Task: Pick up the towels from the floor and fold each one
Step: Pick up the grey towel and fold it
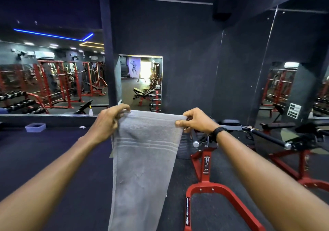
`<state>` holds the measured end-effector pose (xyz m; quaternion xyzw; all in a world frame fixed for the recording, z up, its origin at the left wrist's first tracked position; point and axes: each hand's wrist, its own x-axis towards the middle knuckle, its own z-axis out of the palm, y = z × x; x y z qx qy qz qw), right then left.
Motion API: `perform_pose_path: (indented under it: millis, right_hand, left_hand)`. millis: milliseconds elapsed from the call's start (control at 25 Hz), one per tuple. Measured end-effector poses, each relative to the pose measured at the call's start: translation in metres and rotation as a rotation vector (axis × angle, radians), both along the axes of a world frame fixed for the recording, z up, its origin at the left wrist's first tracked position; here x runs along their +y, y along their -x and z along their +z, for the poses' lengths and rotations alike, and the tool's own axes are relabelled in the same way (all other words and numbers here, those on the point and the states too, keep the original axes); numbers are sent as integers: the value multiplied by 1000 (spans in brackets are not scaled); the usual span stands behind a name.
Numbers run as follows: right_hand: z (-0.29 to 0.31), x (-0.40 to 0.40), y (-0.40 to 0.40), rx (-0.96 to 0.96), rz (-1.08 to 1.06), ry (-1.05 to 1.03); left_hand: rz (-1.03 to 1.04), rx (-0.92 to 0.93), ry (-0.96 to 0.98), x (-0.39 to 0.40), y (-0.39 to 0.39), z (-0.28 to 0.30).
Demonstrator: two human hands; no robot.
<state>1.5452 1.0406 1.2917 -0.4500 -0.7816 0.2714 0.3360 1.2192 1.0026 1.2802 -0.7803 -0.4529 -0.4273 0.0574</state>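
Observation:
A long grey towel (142, 163) with pale stripes hangs straight down in front of me, its lower end running out of the bottom of the view. My left hand (108, 120) pinches its top left corner. My right hand (195, 122), with a black band on the wrist, pinches the top right corner. Both arms are stretched forward at chest height, and the top edge is pulled taut between them.
A red-framed gym machine (210, 191) stands on the dark floor just right of the towel, with a black bar (267, 136) reaching right. A low ledge at left carries a plastic tub (35, 127) and a spray bottle (91, 111). Mirrors line the walls.

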Motion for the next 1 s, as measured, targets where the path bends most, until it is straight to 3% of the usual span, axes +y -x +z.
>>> perform_pose_path:
  millis: [320,480,640,720,840,880,920,1000]
  right_hand:
    - [-8,-4,9,88,-40,-107]
    - [-7,-8,-2,10,6,-72]
    - [-14,1,-9,168,41,-47]
    - [-23,3,-14,185,51,2]
    - [-25,-8,-22,-27,107,208]
    - [-16,-11,-26,-58,130,239]
    - [-2,-9,-30,20,132,226]
    - [37,-10,-34,378,153,152]
  left_hand:
    - [212,103,177,3,22,3]
    - [176,-136,346,-3,23,-5]
    - [153,-448,382,-7,9,-14]
    - [176,-414,432,-4,7,-21]
    - [143,-205,741,-9,-4,-21]
    - [96,-206,764,-9,-11,-12]
    - [37,-323,705,-7,-19,4]
    - [-168,-784,525,-10,-37,38]
